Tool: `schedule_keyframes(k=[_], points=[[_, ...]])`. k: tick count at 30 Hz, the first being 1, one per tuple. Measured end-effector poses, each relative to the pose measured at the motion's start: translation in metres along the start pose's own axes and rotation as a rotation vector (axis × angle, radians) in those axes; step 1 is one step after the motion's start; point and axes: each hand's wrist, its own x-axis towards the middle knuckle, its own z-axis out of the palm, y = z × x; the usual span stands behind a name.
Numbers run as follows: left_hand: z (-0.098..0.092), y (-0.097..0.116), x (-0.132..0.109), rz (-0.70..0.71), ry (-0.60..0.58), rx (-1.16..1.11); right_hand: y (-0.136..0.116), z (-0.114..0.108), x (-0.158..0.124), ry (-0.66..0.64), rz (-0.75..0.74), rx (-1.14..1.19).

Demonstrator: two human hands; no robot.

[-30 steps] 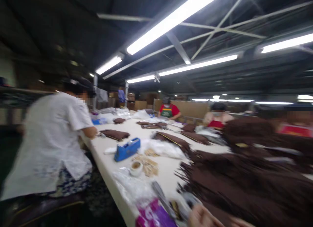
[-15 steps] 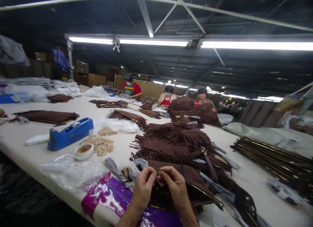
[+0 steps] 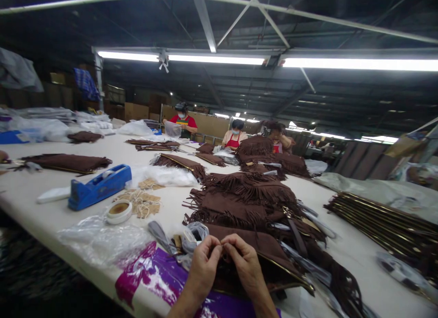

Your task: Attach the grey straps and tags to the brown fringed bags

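A dark brown suede-like bag (image 3: 263,242) with a gold zip along its edge lies right in front of me. Over its near side, my left hand (image 3: 204,265) and my right hand (image 3: 245,259) meet fingertip to fingertip, both closed in a pinch. Whatever is between the fingers is too small and hidden to make out. Beneath my forearms is purple, shiny plastic packaging (image 3: 164,273). Just beyond my left hand sits a grey plastic-wrapped bundle (image 3: 195,232). Behind the bag are stacked brown fringed bags (image 3: 236,206).
Leftward are a blue tape dispenser (image 3: 99,188), a tape roll (image 3: 119,212), brown tags with white strings (image 3: 145,204) and crumpled clear plastic (image 3: 102,240). Gold-edged brown pieces (image 3: 383,222) are piled at right. Several co-workers are across the white table (image 3: 27,195).
My fingertips have drawn slightly closer together over the bag. Across the table, one co-worker now holds up a clear plastic bag, and another has a hand raised near the head.
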Motion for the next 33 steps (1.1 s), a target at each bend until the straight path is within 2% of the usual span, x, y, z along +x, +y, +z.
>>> schedule_keyframes(k=[7,18,29,33], points=[[0.0012,0.0004,-0.0001,0.003,0.030,0.076,-0.0012,0.0001,-0.0003,0.014,-0.012,-0.011],[0.0005,0.0048,0.0002,-0.001,0.037,0.070,-0.0001,0.0008,0.0001,0.020,-0.002,-0.010],[0.0011,0.0077,0.0013,-0.037,0.049,0.086,0.0034,-0.0030,0.0002,0.001,-0.091,-0.129],[0.0021,0.0052,0.0014,-0.024,0.069,0.129,0.0024,-0.0049,-0.0008,-0.012,-0.192,-0.256]])
